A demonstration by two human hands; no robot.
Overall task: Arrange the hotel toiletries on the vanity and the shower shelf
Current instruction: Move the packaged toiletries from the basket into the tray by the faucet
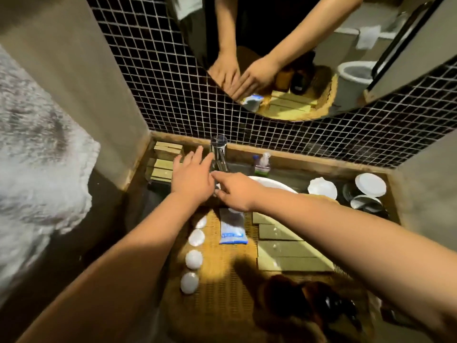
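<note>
Woven straw-coloured tray, lying on the vanity, carries the toiletries. From the left are counted four white round soaps in a column, one blue-and-white plastic sachet at centre, and five flat olive-green boxes stepped at right. The left hand is spread flat and holds nothing. The right hand is extended with fingers open, empty, above the sachet's far end. Arrangement on the vanity is judged under way; next, a pinch on one item is required.
</note>
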